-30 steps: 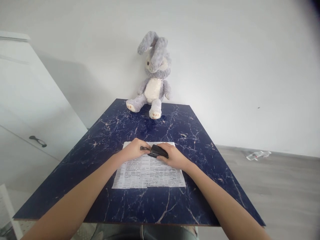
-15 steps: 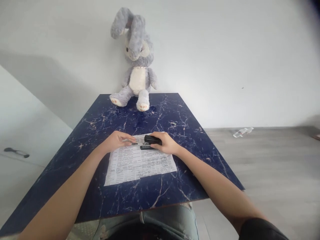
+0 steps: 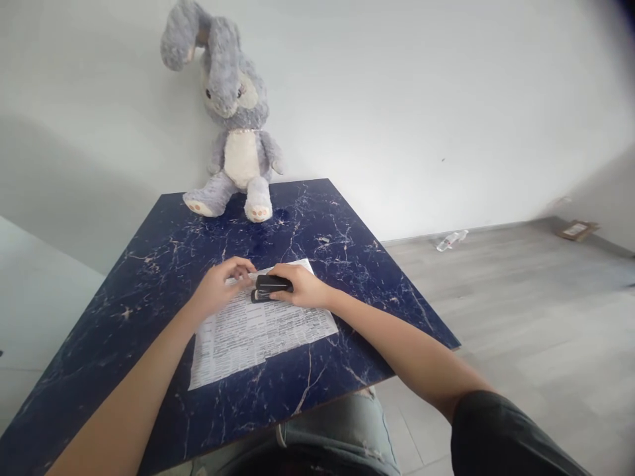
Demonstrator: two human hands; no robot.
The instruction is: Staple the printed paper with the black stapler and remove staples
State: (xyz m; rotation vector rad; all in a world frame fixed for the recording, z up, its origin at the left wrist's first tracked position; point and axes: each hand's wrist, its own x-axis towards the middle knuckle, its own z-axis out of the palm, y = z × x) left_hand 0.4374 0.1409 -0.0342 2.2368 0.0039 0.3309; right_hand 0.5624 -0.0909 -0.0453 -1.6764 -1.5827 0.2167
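My right hand [image 3: 300, 285] is closed around a black stapler [image 3: 274, 284], thumb on the near side and fingers over the top. The stapler lies over a sheet of printed paper [image 3: 258, 337], its front end pointing left. A narrow gap shows between its upper arm and base. Just left of that front end is my left hand [image 3: 223, 283], fingers bent and thumb apart from them. I see nothing between its fingertips, which are slightly blurred.
The paper rests on a dark blue marbled table [image 3: 342, 264]. A grey plush rabbit [image 3: 242, 158] sits at its far edge against the wall. On the floor to the right lie clear plastic bottles [image 3: 448, 241] and a brown box [image 3: 576, 229].
The view has swung right. The stapler's upper arm is nearer its base. A small dark strip seen at my left fingertips no longer shows there, and the left fingers are more curled.
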